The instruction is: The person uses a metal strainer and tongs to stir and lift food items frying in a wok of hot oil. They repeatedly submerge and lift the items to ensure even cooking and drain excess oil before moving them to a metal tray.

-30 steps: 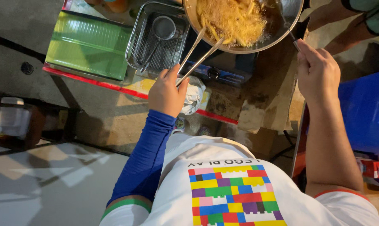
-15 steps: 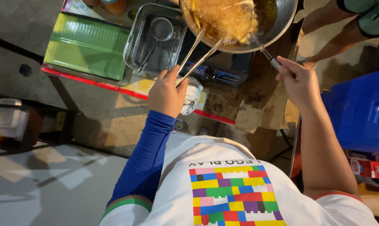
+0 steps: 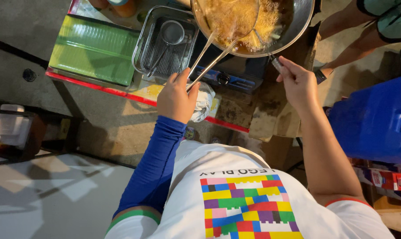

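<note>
A blue container (image 3: 377, 119) stands off the table's right end, and a green tray (image 3: 94, 51) fills the table's (image 3: 121, 90) left part beside a steel draining tray (image 3: 165, 44). At the far edge a metal wok (image 3: 298, 26) holds golden frying food. The left hand (image 3: 177, 98) is closed round the wire skimmer (image 3: 229, 26) handle, its basket dipped in the wok. The right hand (image 3: 298, 84) pinches what looks like the wok's handle (image 3: 278, 65).
</note>
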